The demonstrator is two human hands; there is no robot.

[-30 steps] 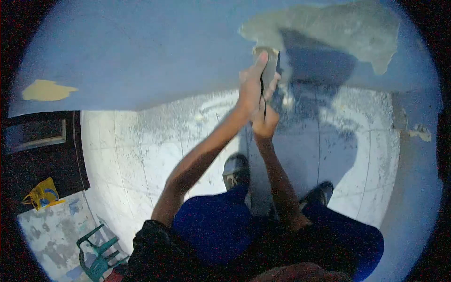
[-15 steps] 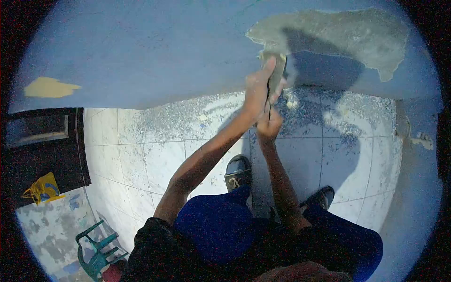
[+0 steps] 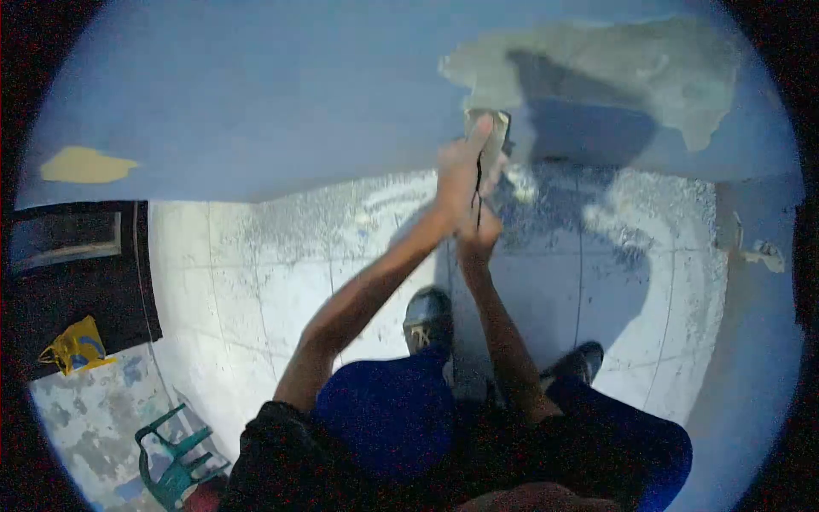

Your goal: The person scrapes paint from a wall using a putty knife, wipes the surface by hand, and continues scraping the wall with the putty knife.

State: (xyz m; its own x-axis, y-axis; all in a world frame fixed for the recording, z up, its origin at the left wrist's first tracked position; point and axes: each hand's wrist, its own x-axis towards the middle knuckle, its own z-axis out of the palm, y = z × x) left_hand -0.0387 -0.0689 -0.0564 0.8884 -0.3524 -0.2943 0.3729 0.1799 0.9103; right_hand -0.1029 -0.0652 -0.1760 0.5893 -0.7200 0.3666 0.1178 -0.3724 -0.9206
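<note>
Both of my hands are on a scraper [image 3: 502,121] with a flat, wide blade, its edge at the blue wall [image 3: 256,102] just below a bare grey patch [image 3: 589,68]. My left hand [image 3: 459,181] is closed around the upper part, its thumb laid along the blade. Lower down, my right hand [image 3: 479,232] is wrapped round the handle end, which is mostly hidden by the fingers. The hands are somewhat blurred.
Paint flakes [image 3: 316,213] litter the white tiled floor [image 3: 299,290] along the wall's foot. My shoes [image 3: 428,316] stand on the tiles. A green plastic chair [image 3: 179,474], a yellow bag [image 3: 78,346] and a dark door [image 3: 85,299] are at left; another wall [image 3: 759,341] rises at right.
My hands and the scraper have shifted slightly down and left in view, with the blade now lower beneath the grey patch. The view itself has also shifted a little.
</note>
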